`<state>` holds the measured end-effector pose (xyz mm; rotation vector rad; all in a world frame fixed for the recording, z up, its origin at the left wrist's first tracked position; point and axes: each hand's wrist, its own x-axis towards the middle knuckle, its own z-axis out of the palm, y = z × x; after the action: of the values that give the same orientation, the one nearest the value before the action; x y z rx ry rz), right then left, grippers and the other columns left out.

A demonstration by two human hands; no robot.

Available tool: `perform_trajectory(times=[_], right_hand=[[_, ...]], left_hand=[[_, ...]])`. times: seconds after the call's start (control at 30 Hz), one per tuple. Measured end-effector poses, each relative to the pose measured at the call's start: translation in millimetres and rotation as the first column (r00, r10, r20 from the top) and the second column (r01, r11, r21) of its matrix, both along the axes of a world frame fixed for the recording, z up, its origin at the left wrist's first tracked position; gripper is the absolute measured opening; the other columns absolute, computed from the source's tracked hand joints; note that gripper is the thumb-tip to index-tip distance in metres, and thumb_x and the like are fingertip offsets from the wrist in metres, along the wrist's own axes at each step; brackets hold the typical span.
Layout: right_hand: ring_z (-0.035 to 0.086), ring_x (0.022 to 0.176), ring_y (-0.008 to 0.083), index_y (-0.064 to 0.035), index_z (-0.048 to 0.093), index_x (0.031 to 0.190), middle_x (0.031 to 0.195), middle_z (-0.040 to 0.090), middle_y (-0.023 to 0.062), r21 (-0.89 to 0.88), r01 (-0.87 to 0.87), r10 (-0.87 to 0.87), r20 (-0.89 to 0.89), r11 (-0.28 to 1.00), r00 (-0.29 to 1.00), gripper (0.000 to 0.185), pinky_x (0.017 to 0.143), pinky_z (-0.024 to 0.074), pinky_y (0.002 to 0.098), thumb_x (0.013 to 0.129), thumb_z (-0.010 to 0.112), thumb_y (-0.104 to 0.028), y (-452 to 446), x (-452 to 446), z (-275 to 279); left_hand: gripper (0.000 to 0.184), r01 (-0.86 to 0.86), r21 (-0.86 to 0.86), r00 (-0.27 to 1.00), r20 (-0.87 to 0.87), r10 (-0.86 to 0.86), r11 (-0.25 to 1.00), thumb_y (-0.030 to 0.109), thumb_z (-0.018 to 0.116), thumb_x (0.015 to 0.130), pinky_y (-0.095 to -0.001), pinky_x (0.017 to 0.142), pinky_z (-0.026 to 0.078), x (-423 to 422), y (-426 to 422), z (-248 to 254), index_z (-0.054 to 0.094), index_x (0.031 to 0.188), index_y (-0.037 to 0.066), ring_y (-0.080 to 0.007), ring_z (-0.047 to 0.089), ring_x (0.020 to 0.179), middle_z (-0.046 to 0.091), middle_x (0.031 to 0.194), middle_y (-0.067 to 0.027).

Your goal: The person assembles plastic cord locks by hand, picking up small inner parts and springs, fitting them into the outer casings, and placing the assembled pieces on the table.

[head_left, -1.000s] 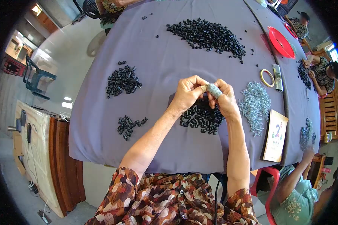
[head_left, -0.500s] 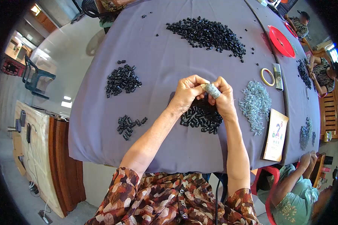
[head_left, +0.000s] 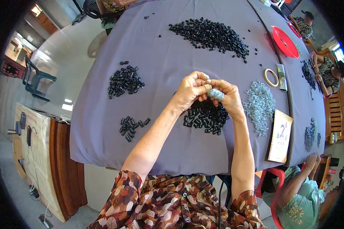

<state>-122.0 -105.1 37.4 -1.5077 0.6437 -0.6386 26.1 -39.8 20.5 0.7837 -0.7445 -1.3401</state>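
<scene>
Green chair (head_left: pixel 44 79), wooden cabinet (head_left: pixel 67 168), red chair (head_left: pixel 280 180)

The index finger (head_left: pixel 218 83) of the right hand (head_left: pixel 231 99) now stretches toward the left hand (head_left: pixel 189 91). The wrapped thumb (head_left: pixel 216 94) sits lower.

Left forearm (head_left: pixel 154 139) angled inward, right forearm (head_left: pixel 243 147) straighter, left hand (head_left: pixel 189 91) and right hand (head_left: pixel 230 98) curled, close together in front, exact grip unclear.

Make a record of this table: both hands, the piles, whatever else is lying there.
Left hand: close beside right hand; anything held too small to tell
Right hand: gray wrap on one digit
Near hands: black pieces
Far side: larger black pile
Left: medium black pile, small black cluster
Right: pale pieces, booklet, yellowish ring
Far right: red tray
Surface: gray cloth
</scene>
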Motion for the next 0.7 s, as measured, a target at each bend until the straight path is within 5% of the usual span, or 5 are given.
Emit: perform_trajectory(times=[0.37,0.7], right_hand=[[0.051,0.068,0.0067,-0.0018,0.061,0.093,0.073,0.056,-0.0016,-0.289,0.147,-0.172,-0.061,0.946,0.983,0.018,0.063,0.0432,0.0219,0.076,0.065,-0.006,2,6,-9],[0.053,0.067,0.0087,-0.0038,0.060,0.095,0.073,0.057,0.0016,-0.407,0.100,-0.143,-0.075,0.908,0.987,0.023,0.062,0.0441,0.0233,0.073,0.068,-0.005,9,10,-7]], left_hand=[[0.020,-0.009,0.073,0.997,-0.076,0.015,0.997,0.022,0.053,0.090,-0.0187,0.046,0.042,0,-3,-4,0.052,0.091,0.002,-0.0081,0.051,0.054,0.053,0.069,-0.0028],[0.015,0.028,0.048,1.000,0.000,-0.028,0.998,0.008,0.062,0.080,-0.0160,0.047,0.039,6,-1,1,0.054,0.093,0.005,-0.0036,0.049,0.056,0.057,0.076,-0.0002]])
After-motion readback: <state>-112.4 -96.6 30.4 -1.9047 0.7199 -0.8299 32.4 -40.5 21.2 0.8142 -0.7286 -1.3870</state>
